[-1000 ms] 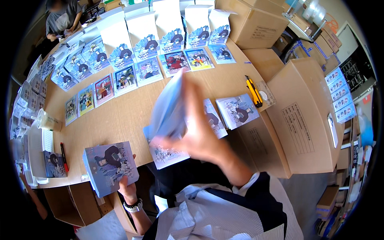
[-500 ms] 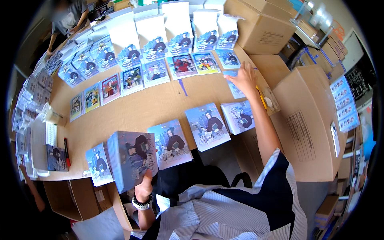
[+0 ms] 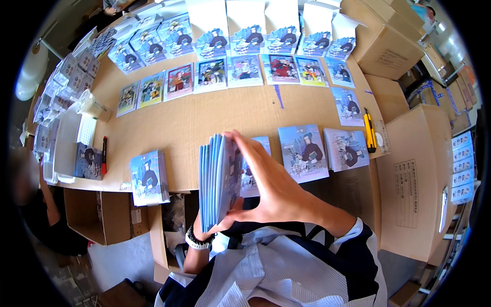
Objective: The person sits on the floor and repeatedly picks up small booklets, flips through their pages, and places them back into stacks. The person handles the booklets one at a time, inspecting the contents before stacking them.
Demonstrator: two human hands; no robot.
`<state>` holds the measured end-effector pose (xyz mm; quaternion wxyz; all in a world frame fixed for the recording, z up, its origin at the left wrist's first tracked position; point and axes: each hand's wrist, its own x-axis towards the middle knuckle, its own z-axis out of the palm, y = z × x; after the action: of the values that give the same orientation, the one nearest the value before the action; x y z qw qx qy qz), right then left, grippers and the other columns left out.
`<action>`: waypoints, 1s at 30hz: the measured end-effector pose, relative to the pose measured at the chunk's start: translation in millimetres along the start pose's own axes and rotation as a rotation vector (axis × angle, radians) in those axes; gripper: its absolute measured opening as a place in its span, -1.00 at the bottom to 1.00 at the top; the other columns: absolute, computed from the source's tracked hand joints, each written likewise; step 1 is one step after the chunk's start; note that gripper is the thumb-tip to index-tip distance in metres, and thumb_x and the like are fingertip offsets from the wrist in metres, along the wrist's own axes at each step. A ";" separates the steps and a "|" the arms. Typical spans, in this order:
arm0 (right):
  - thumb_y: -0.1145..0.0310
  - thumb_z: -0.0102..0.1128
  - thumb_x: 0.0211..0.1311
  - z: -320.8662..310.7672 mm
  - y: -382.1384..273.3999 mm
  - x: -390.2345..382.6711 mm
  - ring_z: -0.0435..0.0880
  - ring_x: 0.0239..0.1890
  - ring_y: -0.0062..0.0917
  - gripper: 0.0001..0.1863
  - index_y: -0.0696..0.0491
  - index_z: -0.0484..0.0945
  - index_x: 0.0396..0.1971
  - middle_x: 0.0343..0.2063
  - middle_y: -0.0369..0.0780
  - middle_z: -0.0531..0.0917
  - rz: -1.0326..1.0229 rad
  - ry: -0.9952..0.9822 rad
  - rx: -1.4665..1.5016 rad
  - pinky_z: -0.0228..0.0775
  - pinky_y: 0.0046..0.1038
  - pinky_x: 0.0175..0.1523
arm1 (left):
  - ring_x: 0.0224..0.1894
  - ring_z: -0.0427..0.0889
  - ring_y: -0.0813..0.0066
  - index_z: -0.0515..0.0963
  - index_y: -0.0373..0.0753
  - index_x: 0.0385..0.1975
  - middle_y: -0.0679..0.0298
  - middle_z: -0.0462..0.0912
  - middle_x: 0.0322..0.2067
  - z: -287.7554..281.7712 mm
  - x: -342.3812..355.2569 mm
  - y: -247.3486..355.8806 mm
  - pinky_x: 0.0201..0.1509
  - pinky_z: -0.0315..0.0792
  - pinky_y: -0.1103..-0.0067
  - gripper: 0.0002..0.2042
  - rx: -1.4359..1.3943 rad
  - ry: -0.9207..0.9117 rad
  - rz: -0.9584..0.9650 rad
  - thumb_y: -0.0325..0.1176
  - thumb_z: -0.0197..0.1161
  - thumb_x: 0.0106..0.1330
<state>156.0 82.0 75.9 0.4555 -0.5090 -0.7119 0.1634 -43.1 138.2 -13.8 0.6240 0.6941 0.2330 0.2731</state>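
- My right hand [image 3: 273, 187] is clamped on a stack of blue illustrated cards [image 3: 211, 184], fingertips at its top edge and thumb near the bottom.
- The stack stands upright, edges toward me, above the near side of the table [image 3: 179, 120].
- My left hand [image 3: 206, 234] is at its foot, mostly hidden; it seems to support it, but I cannot tell how its fingers close.
- 1 pile [image 3: 148, 176] lies to the left, and 2 more, a middle pile [image 3: 304, 153] and an end pile [image 3: 348, 148], to the right.
- Just beside the end pile lies a yellow cutter [image 3: 369, 132].
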 end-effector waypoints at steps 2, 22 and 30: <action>0.15 0.65 -0.14 -1.7 -2.9 -1.6 0.32 0.36 0.06 0.34 0.23 -0.17 0.49 0.38 0.13 0.20 0.069 -0.010 0.076 0.32 -0.10 0.37 | 0.21 0.45 0.15 0.32 -0.21 0.27 0.08 0.45 0.20 -5.4 3.7 -4.5 0.25 0.36 0.28 -0.24 -0.047 -0.037 -0.012 -0.19 0.52 0.05; 0.28 0.75 -0.24 -4.8 -6.2 -3.8 0.36 0.37 -0.13 0.31 0.11 -0.03 0.48 0.32 0.01 0.30 0.076 0.070 0.087 0.31 -0.17 0.39 | 0.40 0.34 0.05 0.31 -0.15 0.39 0.05 0.39 0.35 -14.9 -2.0 -18.0 0.49 0.14 0.20 -0.11 -0.071 -0.025 -0.053 0.06 0.54 0.08; 0.56 0.48 0.06 -22.0 20.6 8.9 0.65 0.05 -0.36 -0.45 0.13 0.47 0.08 -0.04 -0.14 0.59 0.125 0.026 0.235 0.54 -0.35 0.16 | -0.01 0.60 0.15 0.48 -0.24 0.20 0.03 0.58 0.07 -12.6 -9.9 -6.2 0.08 0.50 0.30 -0.32 -0.007 0.073 -0.015 -0.06 0.54 0.12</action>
<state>185.2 93.5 77.5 0.5104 -0.4973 -0.6487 0.2670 -58.7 141.6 -19.9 0.6194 0.6798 0.2597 0.2945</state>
